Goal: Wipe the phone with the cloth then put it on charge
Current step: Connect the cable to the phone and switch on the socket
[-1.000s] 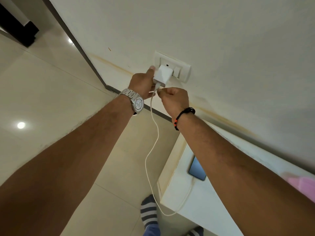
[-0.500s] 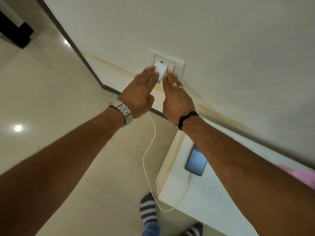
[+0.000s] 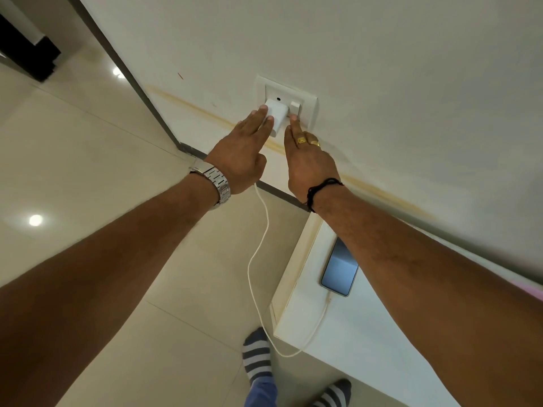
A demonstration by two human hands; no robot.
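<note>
The phone (image 3: 339,269) lies face up on a white table (image 3: 352,342), partly under my right forearm. A white cable (image 3: 258,259) runs from its lower end, over the table edge, up to a white charger (image 3: 276,116) plugged into the wall socket plate (image 3: 308,98). My left hand (image 3: 241,155) rests flat, fingers extended, fingertips against the charger's left side. My right hand (image 3: 308,165) is stretched out, its index fingertip touching the white switch (image 3: 294,108) beside the charger. A pink cloth (image 3: 533,290) shows as a sliver at the right edge.
The wall with the socket rises ahead; a dark skirting line (image 3: 273,192) runs along its base. Glossy beige floor tiles (image 3: 88,171) spread left. My feet in striped socks (image 3: 257,356) stand close to the table's corner. A dark furniture piece (image 3: 26,51) is far left.
Both hands let go of the charger and cable after pushing the plug in, and now lie flat. My right index finger has moved up onto the switch.
</note>
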